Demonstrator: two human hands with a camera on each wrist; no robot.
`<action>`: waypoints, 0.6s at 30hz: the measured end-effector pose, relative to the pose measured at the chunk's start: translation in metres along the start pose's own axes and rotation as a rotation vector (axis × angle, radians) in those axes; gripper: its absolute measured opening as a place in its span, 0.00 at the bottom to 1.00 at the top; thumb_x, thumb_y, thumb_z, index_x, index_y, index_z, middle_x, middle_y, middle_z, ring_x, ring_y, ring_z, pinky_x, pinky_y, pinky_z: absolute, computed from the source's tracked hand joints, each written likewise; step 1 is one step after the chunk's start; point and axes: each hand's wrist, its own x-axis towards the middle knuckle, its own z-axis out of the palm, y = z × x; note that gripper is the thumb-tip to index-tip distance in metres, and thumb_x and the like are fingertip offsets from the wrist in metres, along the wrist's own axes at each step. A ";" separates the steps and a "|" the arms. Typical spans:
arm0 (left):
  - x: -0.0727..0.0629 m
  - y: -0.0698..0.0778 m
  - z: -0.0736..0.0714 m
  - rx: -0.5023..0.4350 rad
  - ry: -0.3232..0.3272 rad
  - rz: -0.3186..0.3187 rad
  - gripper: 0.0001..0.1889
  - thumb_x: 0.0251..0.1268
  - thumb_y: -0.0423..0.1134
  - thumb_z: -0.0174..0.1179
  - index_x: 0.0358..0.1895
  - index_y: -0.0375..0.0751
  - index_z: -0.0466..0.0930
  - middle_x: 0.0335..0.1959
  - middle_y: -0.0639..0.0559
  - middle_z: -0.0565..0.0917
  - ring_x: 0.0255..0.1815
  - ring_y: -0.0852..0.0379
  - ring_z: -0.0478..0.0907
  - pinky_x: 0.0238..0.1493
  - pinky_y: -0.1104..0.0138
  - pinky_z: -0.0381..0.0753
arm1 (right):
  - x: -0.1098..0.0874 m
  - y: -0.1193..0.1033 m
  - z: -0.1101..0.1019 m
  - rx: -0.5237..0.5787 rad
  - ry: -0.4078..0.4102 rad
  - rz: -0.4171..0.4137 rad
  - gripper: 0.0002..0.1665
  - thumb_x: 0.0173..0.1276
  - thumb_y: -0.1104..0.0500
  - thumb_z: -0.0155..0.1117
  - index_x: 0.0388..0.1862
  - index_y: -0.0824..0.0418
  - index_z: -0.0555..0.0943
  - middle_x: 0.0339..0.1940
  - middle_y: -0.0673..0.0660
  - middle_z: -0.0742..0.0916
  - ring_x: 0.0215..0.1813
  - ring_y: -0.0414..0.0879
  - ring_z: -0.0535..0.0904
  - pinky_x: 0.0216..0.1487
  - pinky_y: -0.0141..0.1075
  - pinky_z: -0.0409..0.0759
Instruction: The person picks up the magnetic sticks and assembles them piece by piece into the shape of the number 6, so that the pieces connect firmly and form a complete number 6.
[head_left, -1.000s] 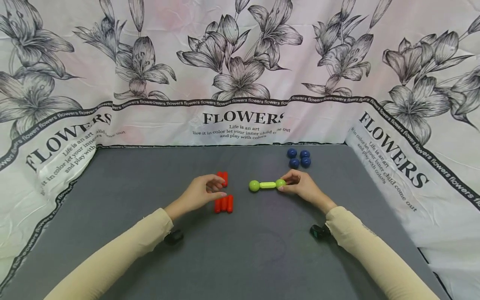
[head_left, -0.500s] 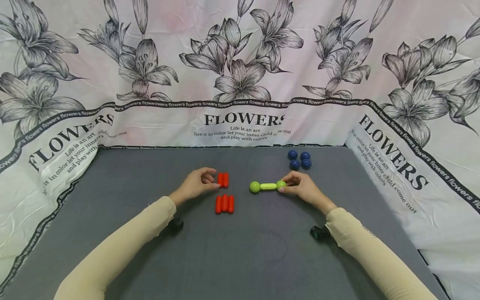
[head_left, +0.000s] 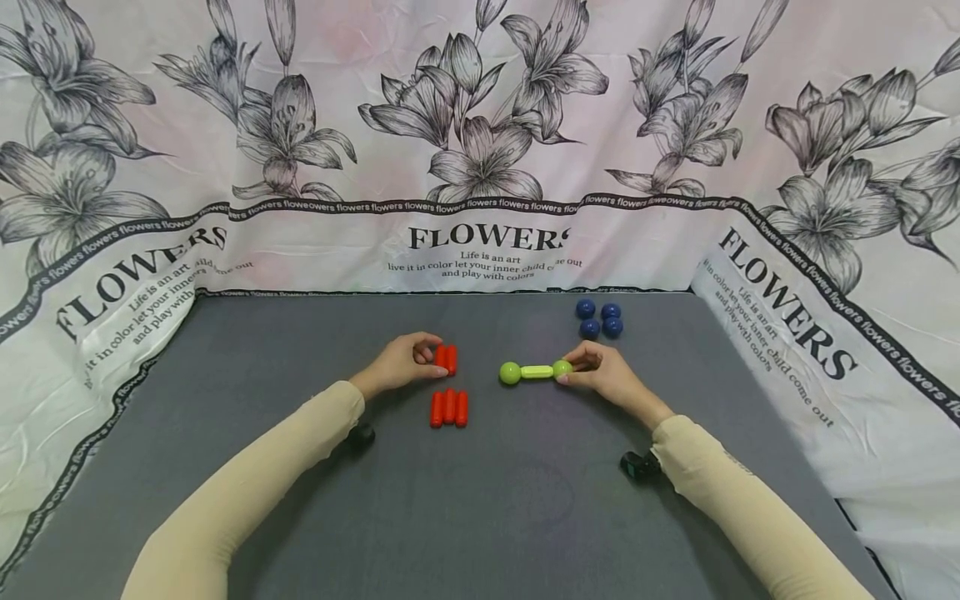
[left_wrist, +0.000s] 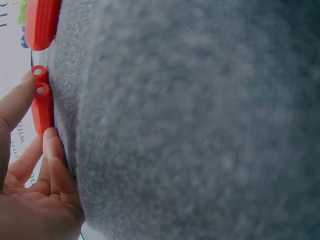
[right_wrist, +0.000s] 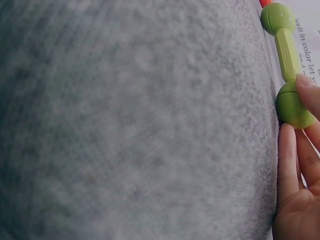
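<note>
My left hand [head_left: 397,364] is at a pair of red rods [head_left: 452,360] lying side by side on the grey table. In the left wrist view, its thumb and fingers pinch the nearer red rod [left_wrist: 44,115] between its ends. Nearer to me lie three more red rods [head_left: 449,408] in a row. To the right is a dumbbell-shaped piece, a yellow-green ribbed bar [head_left: 537,372] with a green ball [head_left: 510,373] at its left end. My right hand [head_left: 611,377] pinches the green ball at the other end [right_wrist: 290,106] between thumb and fingers.
Several dark blue balls [head_left: 589,329] sit in a cluster near the back edge, beyond my right hand. A white flower-printed cloth [head_left: 480,262] hangs behind the table and along both sides. Dark wrist cameras [head_left: 639,466] hang under the cuffs.
My left hand has moved from above the red rods back to the left side of the far pair, then closed in on the left one. My right hand stays on the green ball.
</note>
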 end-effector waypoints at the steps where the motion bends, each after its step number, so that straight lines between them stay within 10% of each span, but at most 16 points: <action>1: 0.000 0.000 0.001 0.004 0.002 0.001 0.30 0.58 0.44 0.72 0.64 0.41 0.75 0.44 0.45 0.81 0.42 0.54 0.76 0.47 0.66 0.77 | 0.002 0.004 0.000 0.001 0.003 0.000 0.22 0.59 0.55 0.76 0.49 0.63 0.82 0.50 0.64 0.87 0.47 0.37 0.84 0.47 0.28 0.81; 18: -0.006 0.004 0.000 -0.013 0.061 0.000 0.28 0.54 0.39 0.75 0.58 0.41 0.74 0.44 0.43 0.81 0.43 0.52 0.77 0.47 0.64 0.78 | 0.003 0.003 0.000 -0.003 0.004 0.012 0.22 0.59 0.55 0.76 0.49 0.62 0.82 0.50 0.64 0.88 0.46 0.38 0.84 0.47 0.27 0.81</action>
